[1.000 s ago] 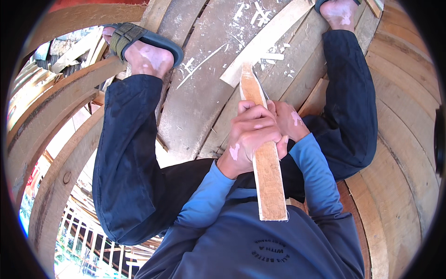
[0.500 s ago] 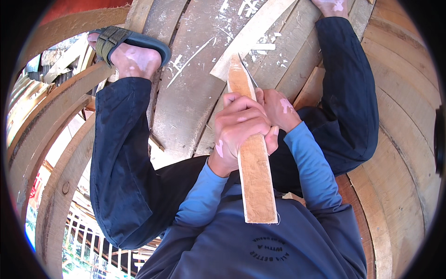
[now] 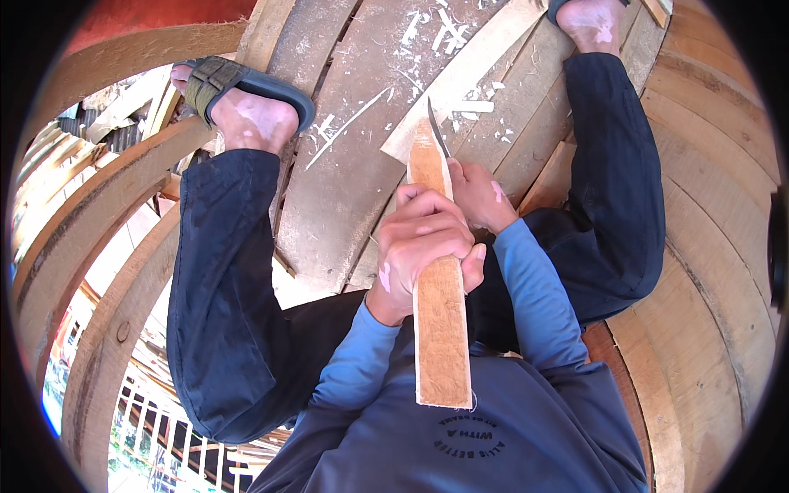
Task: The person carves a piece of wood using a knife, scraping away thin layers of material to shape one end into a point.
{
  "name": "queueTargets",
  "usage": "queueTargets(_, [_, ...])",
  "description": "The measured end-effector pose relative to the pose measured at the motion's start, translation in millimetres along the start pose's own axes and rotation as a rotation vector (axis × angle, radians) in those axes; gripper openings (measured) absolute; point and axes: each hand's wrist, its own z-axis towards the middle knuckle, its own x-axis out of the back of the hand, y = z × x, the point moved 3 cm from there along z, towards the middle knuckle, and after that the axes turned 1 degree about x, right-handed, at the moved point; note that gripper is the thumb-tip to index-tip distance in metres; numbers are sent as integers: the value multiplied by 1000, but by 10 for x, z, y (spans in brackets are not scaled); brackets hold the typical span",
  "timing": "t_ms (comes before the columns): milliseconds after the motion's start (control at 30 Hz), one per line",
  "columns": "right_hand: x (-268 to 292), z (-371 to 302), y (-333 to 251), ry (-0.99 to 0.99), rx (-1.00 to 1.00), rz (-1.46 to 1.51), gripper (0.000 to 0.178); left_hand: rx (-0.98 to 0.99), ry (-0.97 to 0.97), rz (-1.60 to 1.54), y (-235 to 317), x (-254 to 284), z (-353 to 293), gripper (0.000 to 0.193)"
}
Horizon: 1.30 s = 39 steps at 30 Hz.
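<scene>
A flat piece of wood point(image 3: 441, 337) with a tapered, pale-cut tip points away from me above my lap. Wrapped round its middle is my left hand point(image 3: 422, 245), thumb on the right edge. Just beyond, my right hand point(image 3: 482, 195) is closed on a knife, whose handle is hidden in the fist. The knife's thin curved blade point(image 3: 437, 127) lies along the right edge of the wood's tapered end, its point a little past the tip.
Wood shavings point(image 3: 444, 33) litter the plank floor point(image 3: 337, 197) around a pale board point(image 3: 468, 74). Curved wooden ribs point(image 3: 99, 201) stand at left with gaps between them. A curved plank wall point(image 3: 715, 238) rises at right. My sandalled left foot point(image 3: 251, 115) rests ahead.
The wood's near end has swung slightly left, with my left hand still round it. The knife stays along the tip's right edge, and the view has shifted a little.
</scene>
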Motion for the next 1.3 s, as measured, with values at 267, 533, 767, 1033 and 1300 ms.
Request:
queueTargets(267, [150, -525, 105, -55, 80, -105, 48, -43, -71, 27, -5, -61, -32, 21])
queueTargets(533, [85, -183, 171, -68, 151, -163, 52, -32, -116, 34, -7, -132, -77, 22])
queueTargets(767, [75, -201, 86, -63, 81, -182, 55, -51, -3, -3, -9, -74, -26, 22])
queueTargets(1033, [-2, -70, 79, -11, 106, -191, 57, -43, -22, 25, 17, -89, -10, 22])
queueTargets(1300, [74, -514, 38, -91, -6, -52, 58, -50, 15, 19, -23, 1, -19, 21])
